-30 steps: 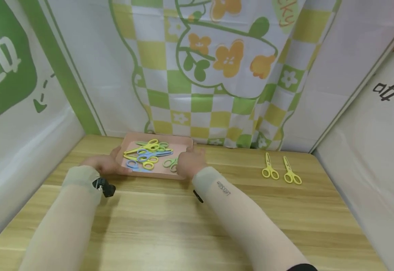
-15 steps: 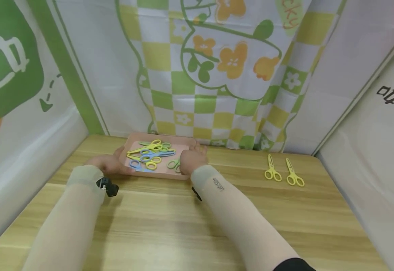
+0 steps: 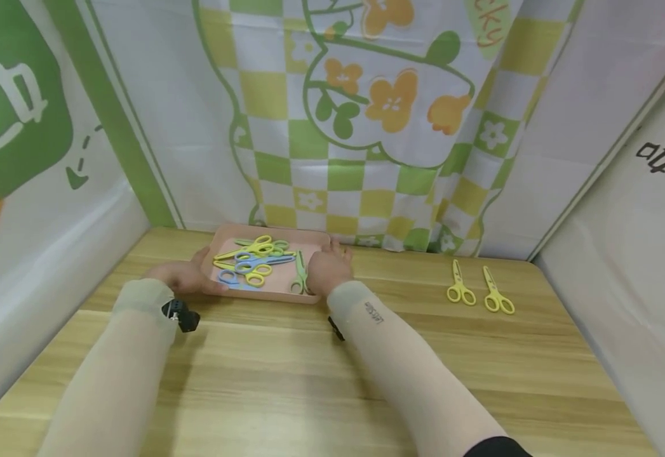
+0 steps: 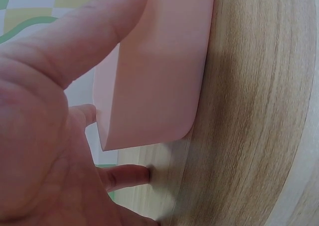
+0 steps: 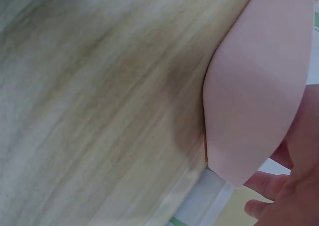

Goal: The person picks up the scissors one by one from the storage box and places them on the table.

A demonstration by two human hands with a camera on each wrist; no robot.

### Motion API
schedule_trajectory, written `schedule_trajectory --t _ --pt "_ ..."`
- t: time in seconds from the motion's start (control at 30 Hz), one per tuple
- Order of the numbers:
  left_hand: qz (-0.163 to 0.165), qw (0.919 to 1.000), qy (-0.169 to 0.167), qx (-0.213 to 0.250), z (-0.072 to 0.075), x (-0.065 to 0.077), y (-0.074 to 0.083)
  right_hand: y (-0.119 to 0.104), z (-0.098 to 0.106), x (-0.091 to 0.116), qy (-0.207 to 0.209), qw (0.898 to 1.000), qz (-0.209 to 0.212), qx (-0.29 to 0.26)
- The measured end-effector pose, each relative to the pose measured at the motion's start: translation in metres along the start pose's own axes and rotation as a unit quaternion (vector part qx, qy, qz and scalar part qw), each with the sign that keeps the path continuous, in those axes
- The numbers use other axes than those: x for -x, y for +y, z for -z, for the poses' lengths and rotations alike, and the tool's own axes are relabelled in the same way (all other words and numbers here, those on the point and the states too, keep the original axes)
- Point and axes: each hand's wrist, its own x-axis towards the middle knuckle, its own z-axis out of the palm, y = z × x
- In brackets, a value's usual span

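In the head view a shallow pink tray (image 3: pixel 281 296) stands at the back left of the table. Heaped in it are several pairs of scissors, among them yellow scissors (image 3: pixel 263 240), blue scissors (image 3: pixel 279 259) and green scissors (image 3: pixel 300 271). My left hand (image 3: pixel 186 277) holds the tray's left end; its thumb (image 4: pixel 94 34) lies along the rim in the left wrist view, and other fingers reach down to the table. My right hand (image 3: pixel 330 270) grips over the right rim, beside the green scissors. Its fingers (image 5: pixel 266 183) come round outside the tray, while its thumb is hidden.
Two more pairs of yellow scissors (image 3: pixel 460 284) lie on the table (image 3: pixel 286 381), well to the right of the tray. A checked, flowered curtain (image 3: pixel 355 152) hangs close behind the tray. White printed sheets enclose both sides.
The green scissors beside my right hand have turned, their blades now pointing toward the back of the tray. The right hand has shifted slightly right; the left hand keeps its hold.
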Motion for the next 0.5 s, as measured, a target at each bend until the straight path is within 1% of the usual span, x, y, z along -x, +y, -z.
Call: schedule_trajectory --t 0.1,0.2,0.33,0.5 --pt "0.002 1.0 -0.007 0.0 0.0 -0.001 0.0 0.003 0.0 -0.002 0.012 1.0 -0.001 -0.02" --pt "0.003 1.0 -0.006 0.002 -0.001 -0.001 0.0 0.008 0.002 -0.001 0.019 0.998 -0.006 -0.068" --pt "-0.002 0.9999 -0.008 0.01 0.0 0.0 0.001 0.013 0.006 0.0 0.012 0.99 -0.016 -0.139" --pt "-0.002 0.9999 -0.008 0.013 0.001 0.002 0.002 0.023 0.005 0.0 0.026 0.982 -0.008 -0.186"
